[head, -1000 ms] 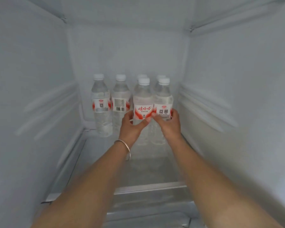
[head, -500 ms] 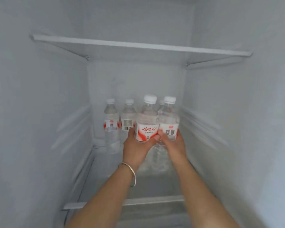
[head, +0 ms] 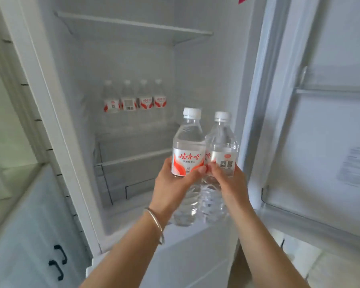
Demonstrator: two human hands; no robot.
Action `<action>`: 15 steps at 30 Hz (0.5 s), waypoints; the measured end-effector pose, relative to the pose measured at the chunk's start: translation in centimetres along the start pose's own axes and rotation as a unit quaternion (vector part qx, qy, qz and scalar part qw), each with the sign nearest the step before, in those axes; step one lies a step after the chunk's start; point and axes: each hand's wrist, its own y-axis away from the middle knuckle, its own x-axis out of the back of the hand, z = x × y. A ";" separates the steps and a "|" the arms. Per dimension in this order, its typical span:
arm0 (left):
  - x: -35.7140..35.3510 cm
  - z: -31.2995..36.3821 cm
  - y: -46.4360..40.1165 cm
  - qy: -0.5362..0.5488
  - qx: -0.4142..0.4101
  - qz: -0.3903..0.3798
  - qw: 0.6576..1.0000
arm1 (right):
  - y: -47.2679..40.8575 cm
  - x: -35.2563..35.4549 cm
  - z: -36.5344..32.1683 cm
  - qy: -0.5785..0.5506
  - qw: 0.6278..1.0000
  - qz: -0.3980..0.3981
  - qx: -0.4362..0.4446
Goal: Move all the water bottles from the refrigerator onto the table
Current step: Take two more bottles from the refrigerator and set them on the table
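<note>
My left hand grips a clear water bottle with a white cap and a red-and-white label. My right hand grips a second water bottle of the same kind, touching the first. Both bottles are upright and out in front of the open refrigerator. Several more bottles stand in a row at the back of a glass shelf inside. The table is not in view.
The refrigerator door stands open on the right, with door racks. A white cabinet with black handles is at the lower left, close to the refrigerator's side. An upper shelf inside the refrigerator holds nothing visible.
Both hands have pulled back out of the refrigerator, each carrying a bottle. The view has drawn back, so the door and cabinet now show.
</note>
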 end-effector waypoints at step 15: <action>-16.2 -0.3 24.5 0.042 0.124 -0.299 0.945 | 26.9 22.7 -1.5 0.108 0.960 0.235 -0.111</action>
